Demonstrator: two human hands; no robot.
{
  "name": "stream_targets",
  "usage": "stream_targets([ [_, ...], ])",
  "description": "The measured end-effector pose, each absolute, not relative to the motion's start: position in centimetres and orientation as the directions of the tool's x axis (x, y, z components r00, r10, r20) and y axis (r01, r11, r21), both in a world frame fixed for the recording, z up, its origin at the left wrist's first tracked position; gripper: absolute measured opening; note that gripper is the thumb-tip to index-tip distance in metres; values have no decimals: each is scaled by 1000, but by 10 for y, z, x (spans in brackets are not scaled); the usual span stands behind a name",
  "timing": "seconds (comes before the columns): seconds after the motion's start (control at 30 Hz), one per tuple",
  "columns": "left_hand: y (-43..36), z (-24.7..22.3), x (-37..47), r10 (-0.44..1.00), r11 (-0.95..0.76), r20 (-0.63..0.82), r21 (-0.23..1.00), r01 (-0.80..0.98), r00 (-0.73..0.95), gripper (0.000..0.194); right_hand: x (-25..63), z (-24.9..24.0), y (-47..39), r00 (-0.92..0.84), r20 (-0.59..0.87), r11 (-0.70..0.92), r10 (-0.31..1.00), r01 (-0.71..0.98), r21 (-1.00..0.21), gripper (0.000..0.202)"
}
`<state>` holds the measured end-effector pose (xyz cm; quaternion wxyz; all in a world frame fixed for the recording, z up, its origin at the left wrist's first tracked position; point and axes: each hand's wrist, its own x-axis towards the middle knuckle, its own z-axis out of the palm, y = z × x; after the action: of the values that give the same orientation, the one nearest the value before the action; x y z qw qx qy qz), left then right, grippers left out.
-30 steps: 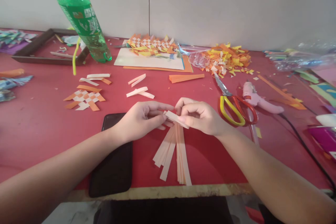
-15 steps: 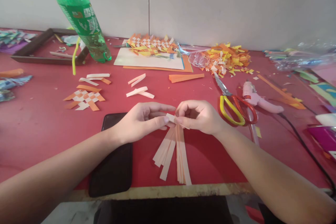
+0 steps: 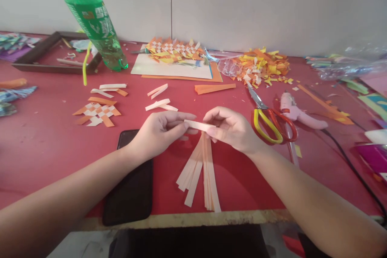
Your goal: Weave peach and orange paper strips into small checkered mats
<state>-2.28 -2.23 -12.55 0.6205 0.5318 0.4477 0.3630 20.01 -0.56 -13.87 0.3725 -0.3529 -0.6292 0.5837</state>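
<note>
Fingertips of the left hand pinch one end of a short, flat, pale cream paper strip, while the right hand grips the other end between thumb and fingers, so the strip spans the narrow gap between the hands, tilting slightly down to the right. It is at the far end of a fan of long, pale peach paper strips spread on the red-topped table near its front edge. A black, rectangular phone lies partly behind the left forearm. Near the right hand are metal scissors with yellow and red handles and a pink glue gun. Leftward lies an orange-and-white, checkered woven paper piece.
</note>
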Motion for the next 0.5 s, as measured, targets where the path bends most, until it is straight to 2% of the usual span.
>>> stream_targets([
  [0.27,-23,-127,-22,952,132,-123,991,-14,279,31,203,-144,-2,-373,119,113,920,-37,-993,13],
  [0.5,-23,-128,-24,956,152,-137,988,-40,261,35,199,-142,-4,-251,167,160,954,-49,-986,20],
])
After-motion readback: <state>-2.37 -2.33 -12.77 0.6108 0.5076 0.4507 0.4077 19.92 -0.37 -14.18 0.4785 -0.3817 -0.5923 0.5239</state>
